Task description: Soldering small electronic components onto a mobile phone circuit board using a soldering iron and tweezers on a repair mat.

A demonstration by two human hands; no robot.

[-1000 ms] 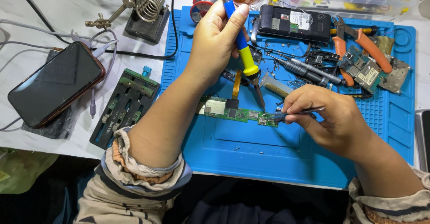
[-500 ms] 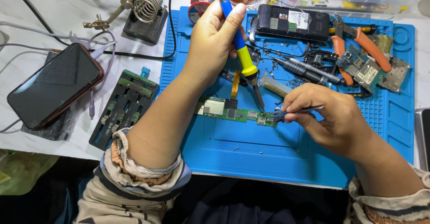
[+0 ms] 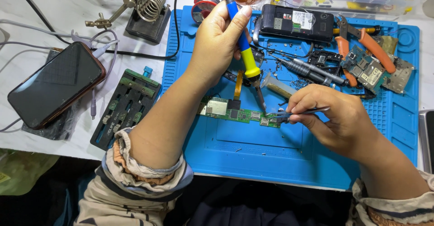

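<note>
Seen from the head camera, the left hand (image 3: 217, 49) grips a soldering iron (image 3: 242, 49), its tip on the green circuit board (image 3: 235, 113) lying mid-mat on the blue mat (image 3: 271, 158). The right hand (image 3: 334, 122) pinches tweezers (image 3: 300, 113) at the board's right end. Soldering appears under way; any further move calls for steady hands.

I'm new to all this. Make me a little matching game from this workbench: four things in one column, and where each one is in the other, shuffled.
Things:
1. soldering iron
2. tweezers
3. smartphone
4. green circuit board

Places:
A. lying on the blue mat
B. held in the left hand
C. on the white table, left of the mat
D. held in the right hand

Pairs: 1-B, 2-D, 3-C, 4-A
</note>
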